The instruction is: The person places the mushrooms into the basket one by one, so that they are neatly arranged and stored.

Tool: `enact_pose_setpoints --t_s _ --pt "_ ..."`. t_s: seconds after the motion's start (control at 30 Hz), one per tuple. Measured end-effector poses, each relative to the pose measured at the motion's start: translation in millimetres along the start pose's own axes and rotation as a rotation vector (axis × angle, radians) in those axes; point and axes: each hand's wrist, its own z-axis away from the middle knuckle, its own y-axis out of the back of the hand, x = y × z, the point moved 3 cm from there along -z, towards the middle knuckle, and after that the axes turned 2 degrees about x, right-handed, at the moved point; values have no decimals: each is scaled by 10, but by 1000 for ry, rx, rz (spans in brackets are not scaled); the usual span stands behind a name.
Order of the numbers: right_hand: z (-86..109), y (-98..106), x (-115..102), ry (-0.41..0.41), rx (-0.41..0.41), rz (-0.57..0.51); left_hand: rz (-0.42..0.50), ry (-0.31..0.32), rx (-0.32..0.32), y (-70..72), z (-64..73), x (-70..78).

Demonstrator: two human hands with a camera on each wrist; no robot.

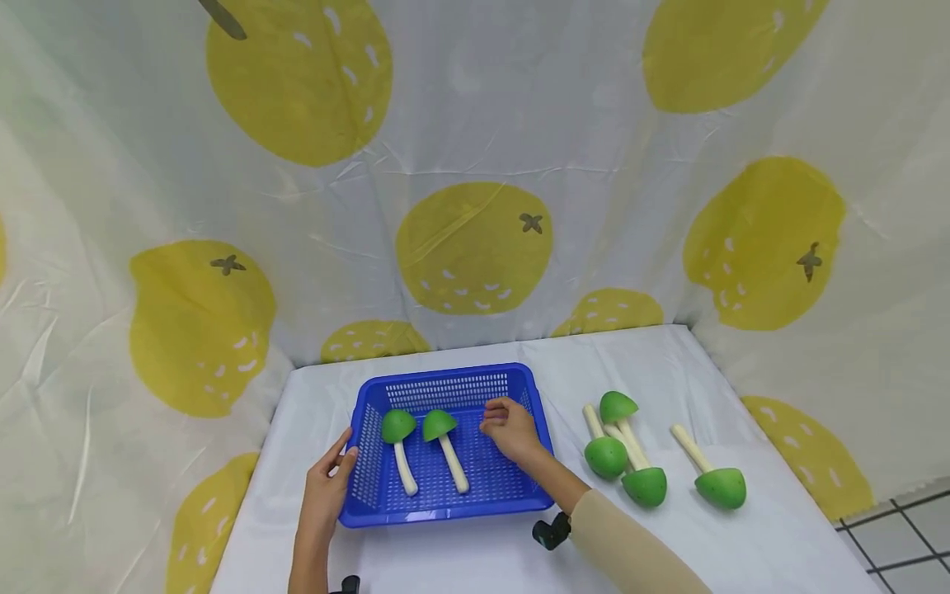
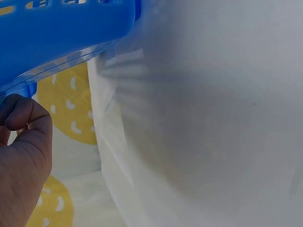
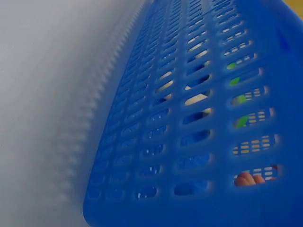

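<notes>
Two green-capped mushrooms, one on the left [image 1: 398, 426] and one on the right [image 1: 439, 425], lie in a blue plastic basket [image 1: 416, 519], their pale stems toward the near side. At the basket's left rim, my left hand [image 1: 323, 487] grips the edge between thumb and fingers. My right hand [image 1: 512, 429] hovers over the basket's right part, its fingers loosely bent and nothing seen in them. Through the basket's slots in the right wrist view, some fingertips [image 3: 248, 179] of that hand show. The left wrist view has the left hand [image 2: 23, 151] beside the basket [image 2: 61, 38].
Right of the basket, several more mushrooms [image 1: 606, 458] lie grouped on the white tablecloth [image 1: 438, 561]. One mushroom [image 1: 720, 488] rests apart, farther right. A lemon-print curtain [image 1: 594, 214] hangs behind and at both sides of the table.
</notes>
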Motion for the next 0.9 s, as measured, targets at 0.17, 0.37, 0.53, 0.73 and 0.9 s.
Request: enact_pose_setpoints --t_s 0.17,0.37,0.53,0.73,0.9 --pt "54 117 -68 69 -15 34 -1 -1 -6 18 -2 2" --pt "87 303 -161 132 -31 22 4 -2 0 13 -5 24" --pt "85 466 -226 146 -15 16 19 -11 4 8 -6 42" --pt "103 616 -217 142 3 22 29 -6 -6 3 1 26" --pt "127 755 -236 165 26 32 19 -1 -4 8 9 11"
